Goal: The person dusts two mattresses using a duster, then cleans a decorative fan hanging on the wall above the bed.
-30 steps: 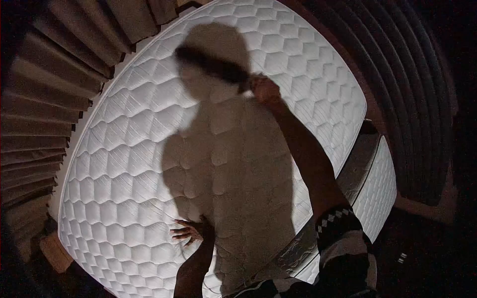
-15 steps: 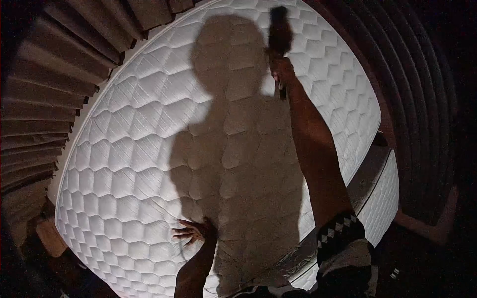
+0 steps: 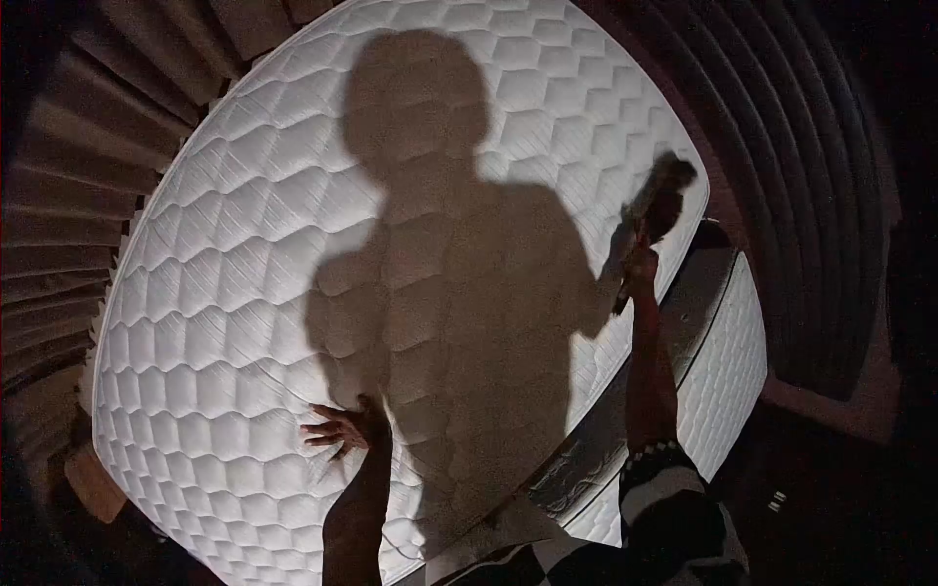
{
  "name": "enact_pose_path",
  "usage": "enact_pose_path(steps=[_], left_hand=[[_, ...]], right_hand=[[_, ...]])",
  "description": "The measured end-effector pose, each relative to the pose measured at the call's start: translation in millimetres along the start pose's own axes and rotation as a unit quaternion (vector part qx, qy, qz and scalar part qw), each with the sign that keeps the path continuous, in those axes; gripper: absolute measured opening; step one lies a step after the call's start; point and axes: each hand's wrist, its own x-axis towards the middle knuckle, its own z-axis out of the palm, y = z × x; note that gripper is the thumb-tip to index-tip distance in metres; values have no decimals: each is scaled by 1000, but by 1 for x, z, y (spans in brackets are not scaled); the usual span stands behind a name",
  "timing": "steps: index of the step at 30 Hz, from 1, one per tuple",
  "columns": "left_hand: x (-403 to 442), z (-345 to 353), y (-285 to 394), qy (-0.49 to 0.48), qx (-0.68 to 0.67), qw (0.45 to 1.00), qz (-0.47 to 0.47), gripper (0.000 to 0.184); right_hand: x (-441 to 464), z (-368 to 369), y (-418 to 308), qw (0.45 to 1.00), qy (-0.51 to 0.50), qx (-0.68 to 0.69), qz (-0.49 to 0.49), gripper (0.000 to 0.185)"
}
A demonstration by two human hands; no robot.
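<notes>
A white quilted mattress (image 3: 225, 342) fills the middle of the view, with a dark shadow of a head and body across it. My left hand (image 3: 344, 428) presses on its lower part, fingers spread. Near the mattress's right edge, my right hand (image 3: 641, 269) is closed round the handle of a dark brush (image 3: 666, 210). The brush head points up and away from me, over the quilted surface; whether it touches the fabric I cannot tell.
Pleated brown curtains (image 3: 88, 186) hang along the left. Dark folded drapery (image 3: 791, 195) curves down the right side. A second white quilted piece (image 3: 725, 376) lies at the lower right beside a grey band (image 3: 596, 444). A brown block (image 3: 95, 485) shows at the lower left.
My right hand has swung the brush from the upper middle to the right edge of the mattress and lower. My left hand stays spread on the mattress.
</notes>
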Motion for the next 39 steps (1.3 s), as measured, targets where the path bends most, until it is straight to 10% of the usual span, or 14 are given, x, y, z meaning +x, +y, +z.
enact_pose_path(steps=[6, 7, 11, 17, 21, 26, 29, 30, 32, 36, 39], left_hand=[[-12, -10, 1, 15, -14, 1000, 6, 92], [-12, -11, 2, 16, -14, 1000, 8, 92], [-14, -14, 3, 27, -1, 1000, 9, 88], [-15, -13, 2, 123, -4, 992, 41, 85], [-18, -5, -3, 175, -45, 981, 68, 83], [-28, -28, -1, 87, -13, 996, 22, 82], [-20, -12, -4, 98, -35, 994, 24, 84], [-18, -12, -6, 86, -25, 996, 24, 86], [-18, -10, -8, 83, -26, 996, 27, 86], [-18, -8, -9, 96, -42, 994, 30, 88], [-21, -10, -9, 104, -56, 993, 31, 89]], right_hand=[[-152, -51, -80, 955, -154, 98, -236, 27], [-162, -43, -51, 959, -281, -20, -37, 27], [-202, -39, 43, 965, -45, 70, 250, 30], [-287, -19, -28, 953, -251, 168, 4, 35], [-313, -13, 18, 952, -134, 124, 247, 35], [-333, -37, 16, 825, -38, 398, 400, 36], [-357, -36, -40, 654, -132, 649, 366, 37], [-343, -69, -80, 767, -220, 453, 397, 40], [-411, -3, -88, 589, -94, 769, 229, 38], [-427, -39, -161, 752, -90, 544, 361, 37], [-455, 3, -161, 858, -110, 447, 228, 34]])
